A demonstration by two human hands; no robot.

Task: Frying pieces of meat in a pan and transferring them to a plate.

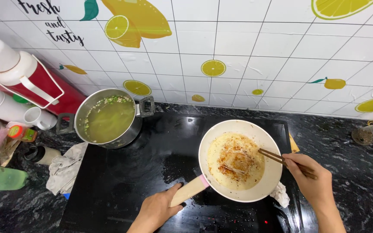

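- Head view: the pale wooden handle (189,190) of a white frying pan (240,160) is clasped by the left hand (157,210), fingers wrapped round its near end; the pan is seated on the black cooktop (152,172) just beyond that grip.
- A pair of brown chopsticks (277,158) is pinched in the right hand (311,179), the tips reaching leftward from the grip over the pan's rim toward the food.
- Inside the pan, a browned, crusted piece of food (237,163) is seen lying in a pale, thin batter or egg layer, just past the chopstick tips.
- The piece is judged soft and fragile, likely greasy and apt to tear; it would best be taken at a firm browned edge rather than the middle. The pan looks light but hot, so the handle is the safe hold.
- Farther left of the handle grip, a steel pot (109,118) of greenish broth stands; a crumpled cloth (67,169) lies beside it.
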